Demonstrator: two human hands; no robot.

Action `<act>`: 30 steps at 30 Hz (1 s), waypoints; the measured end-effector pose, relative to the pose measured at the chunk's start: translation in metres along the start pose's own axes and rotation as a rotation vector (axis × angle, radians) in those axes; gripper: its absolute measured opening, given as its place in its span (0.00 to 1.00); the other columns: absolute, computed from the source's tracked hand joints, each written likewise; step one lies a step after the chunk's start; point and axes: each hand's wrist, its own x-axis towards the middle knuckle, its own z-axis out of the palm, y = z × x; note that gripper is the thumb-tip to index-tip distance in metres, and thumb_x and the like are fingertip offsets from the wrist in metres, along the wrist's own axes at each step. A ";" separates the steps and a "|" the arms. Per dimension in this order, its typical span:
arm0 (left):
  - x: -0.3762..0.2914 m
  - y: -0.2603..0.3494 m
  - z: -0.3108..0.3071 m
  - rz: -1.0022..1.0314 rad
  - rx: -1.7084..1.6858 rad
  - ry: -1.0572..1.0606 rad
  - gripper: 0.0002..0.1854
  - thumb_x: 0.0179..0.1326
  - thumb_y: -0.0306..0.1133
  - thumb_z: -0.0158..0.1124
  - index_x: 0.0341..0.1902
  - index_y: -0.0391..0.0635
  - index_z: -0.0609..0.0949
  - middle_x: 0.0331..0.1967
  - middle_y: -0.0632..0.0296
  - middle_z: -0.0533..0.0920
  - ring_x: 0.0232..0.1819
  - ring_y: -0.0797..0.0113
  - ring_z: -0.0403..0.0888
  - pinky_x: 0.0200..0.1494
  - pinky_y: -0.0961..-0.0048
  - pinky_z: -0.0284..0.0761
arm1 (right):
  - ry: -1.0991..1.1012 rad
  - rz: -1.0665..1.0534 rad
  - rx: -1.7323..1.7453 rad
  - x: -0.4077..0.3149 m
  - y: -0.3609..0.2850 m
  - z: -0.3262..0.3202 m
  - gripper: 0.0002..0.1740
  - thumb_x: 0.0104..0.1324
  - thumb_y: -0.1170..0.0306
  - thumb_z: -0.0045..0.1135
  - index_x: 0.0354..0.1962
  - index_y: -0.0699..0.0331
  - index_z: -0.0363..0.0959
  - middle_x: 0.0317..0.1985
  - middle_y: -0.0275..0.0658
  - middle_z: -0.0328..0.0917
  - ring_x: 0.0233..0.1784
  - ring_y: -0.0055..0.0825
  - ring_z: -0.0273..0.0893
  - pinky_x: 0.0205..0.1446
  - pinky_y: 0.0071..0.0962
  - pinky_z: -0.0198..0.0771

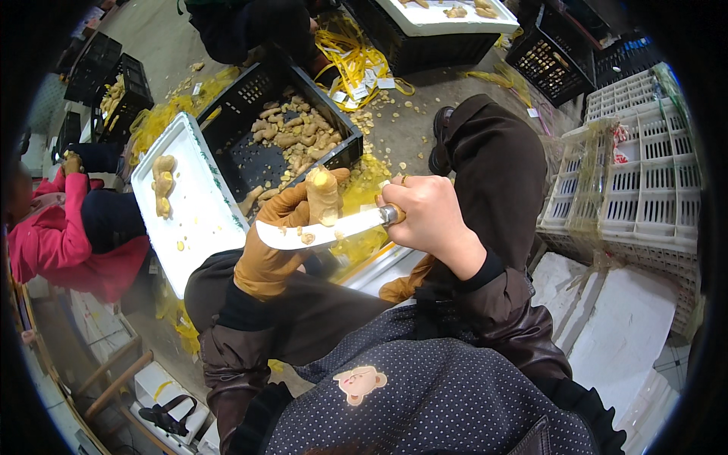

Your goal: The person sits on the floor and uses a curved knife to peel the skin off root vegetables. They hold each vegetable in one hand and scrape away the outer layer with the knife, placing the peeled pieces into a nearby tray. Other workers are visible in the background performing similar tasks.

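My left hand (267, 250), in a tan glove, holds a piece of ginger root (323, 196) upright, with a pale cut face at its top. My bare right hand (424, 213) grips the handle of a knife (318, 234). Its broad, curved blade lies just below the ginger, across the gloved hand, and small ginger scraps stick to it. Left of my hands a white foam box lid (196, 250) carries another ginger root (163, 185) and small bits. Beyond my hands a black plastic crate (347, 133) holds many ginger pieces (296, 131).
Yellow mesh netting (369, 187) and ginger slices lie on the floor. Yellow straps with tags (352, 62) are heaped behind the crate. White plastic crates (642, 165) stand at right. A person in a pink jacket (62, 227) sits at left; another person's dark-clothed legs (244, 31) show at the top.
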 end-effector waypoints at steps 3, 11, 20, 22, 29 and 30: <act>0.000 -0.001 0.002 0.070 0.053 -0.017 0.26 0.59 0.34 0.59 0.57 0.33 0.68 0.47 0.54 0.75 0.43 0.69 0.77 0.38 0.81 0.80 | 0.011 0.010 -0.017 0.000 0.004 -0.001 0.05 0.37 0.69 0.56 0.15 0.58 0.69 0.14 0.35 0.68 0.18 0.36 0.71 0.22 0.33 0.66; -0.001 0.005 0.000 0.045 -0.036 -0.100 0.24 0.55 0.25 0.59 0.56 0.31 0.69 0.52 0.54 0.74 0.48 0.72 0.75 0.52 0.76 0.72 | 0.027 0.020 -0.044 -0.002 0.012 -0.003 0.04 0.37 0.70 0.56 0.15 0.57 0.70 0.14 0.36 0.69 0.18 0.36 0.71 0.22 0.33 0.66; -0.001 0.004 0.000 0.030 -0.170 0.088 0.20 0.61 0.27 0.54 0.56 0.33 0.67 0.48 0.55 0.75 0.43 0.70 0.76 0.46 0.77 0.73 | 0.128 0.101 -0.077 -0.002 0.021 0.001 0.04 0.37 0.72 0.56 0.15 0.58 0.71 0.15 0.37 0.70 0.19 0.37 0.71 0.21 0.33 0.65; -0.002 0.005 -0.001 0.071 -0.097 0.018 0.16 0.64 0.28 0.51 0.53 0.33 0.70 0.44 0.54 0.77 0.39 0.69 0.77 0.41 0.77 0.74 | 0.145 0.101 -0.094 -0.002 0.024 0.000 0.04 0.37 0.72 0.56 0.16 0.58 0.71 0.15 0.38 0.70 0.19 0.37 0.71 0.21 0.32 0.65; 0.000 0.002 -0.003 0.049 0.030 0.116 0.12 0.62 0.28 0.54 0.44 0.32 0.77 0.38 0.53 0.80 0.33 0.73 0.77 0.37 0.82 0.73 | 0.209 0.140 -0.166 0.000 0.022 0.005 0.03 0.38 0.72 0.55 0.15 0.58 0.69 0.15 0.37 0.70 0.19 0.36 0.71 0.21 0.32 0.65; 0.000 0.001 -0.002 0.026 0.042 0.158 0.12 0.62 0.28 0.54 0.45 0.32 0.76 0.37 0.54 0.80 0.32 0.74 0.77 0.36 0.83 0.73 | 0.221 0.147 -0.184 0.000 0.020 0.007 0.03 0.39 0.72 0.55 0.15 0.58 0.69 0.16 0.37 0.70 0.19 0.36 0.71 0.20 0.32 0.65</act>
